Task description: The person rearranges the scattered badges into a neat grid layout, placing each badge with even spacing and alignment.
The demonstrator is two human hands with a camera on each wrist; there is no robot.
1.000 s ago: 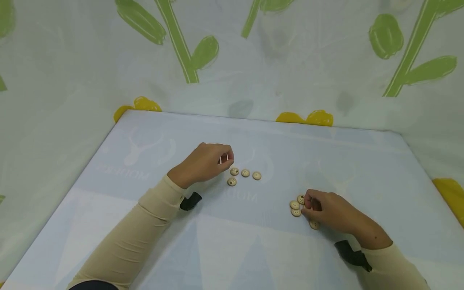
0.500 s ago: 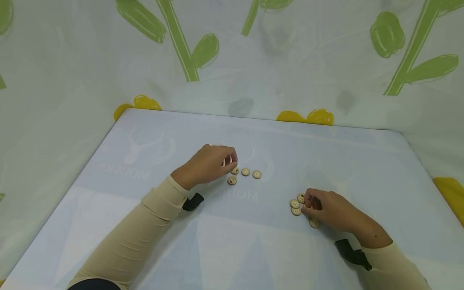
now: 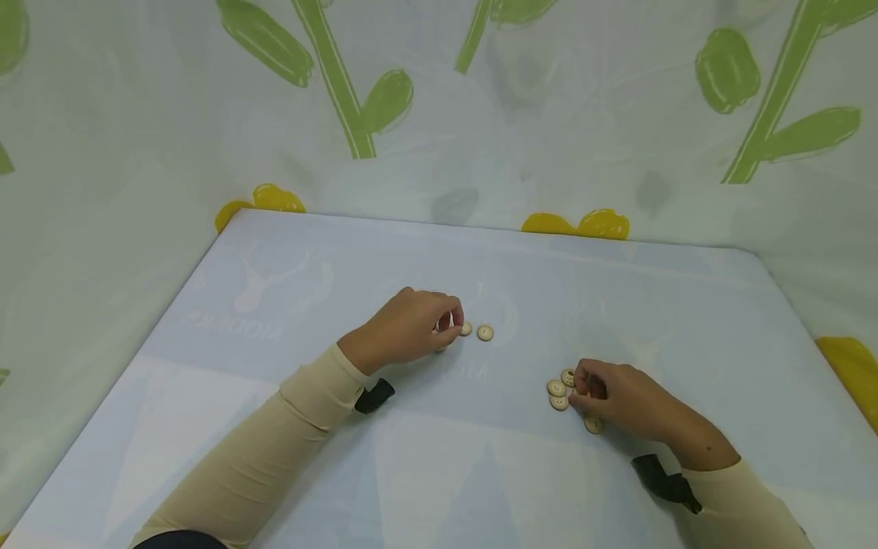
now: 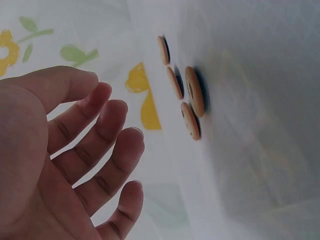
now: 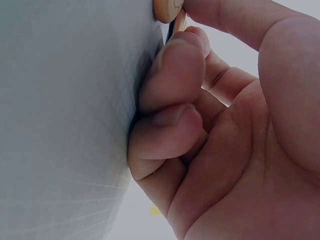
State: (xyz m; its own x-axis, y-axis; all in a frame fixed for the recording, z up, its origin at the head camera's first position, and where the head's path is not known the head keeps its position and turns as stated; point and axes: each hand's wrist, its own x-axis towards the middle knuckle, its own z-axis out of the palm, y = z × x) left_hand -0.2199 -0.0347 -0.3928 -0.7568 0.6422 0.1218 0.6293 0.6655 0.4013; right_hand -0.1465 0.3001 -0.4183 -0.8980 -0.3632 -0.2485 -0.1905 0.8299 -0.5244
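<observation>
Over the button group near the table's middle hovers my left hand [image 3: 410, 328], fingers loosely curled, nothing visible between them. In the left wrist view its thumb and forefinger tips come close together, apart from the round wooden buttons [image 4: 195, 92]. The hand hides some of that group in the head view, where a button [image 3: 485, 332] shows to its right. My right hand [image 3: 620, 396] rests low on the table at a second group, fingers curled. Its thumb tip is right at a wooden button [image 5: 167, 10]; I cannot tell whether it pinches one. Several more buttons [image 3: 556, 388] lie beside the fingertips.
A pale blue-white cloth with faint printing covers the table [image 3: 446, 465]. Behind it hangs a white sheet [image 3: 480, 145] with green leaves and yellow flowers. One button [image 3: 593, 424] lies just under the right hand's near side. Black straps [image 3: 376, 396] sit at both wrists.
My left hand has moved right and slightly toward me, now covering some buttons that were in view before. The right hand stays in place at its group.
</observation>
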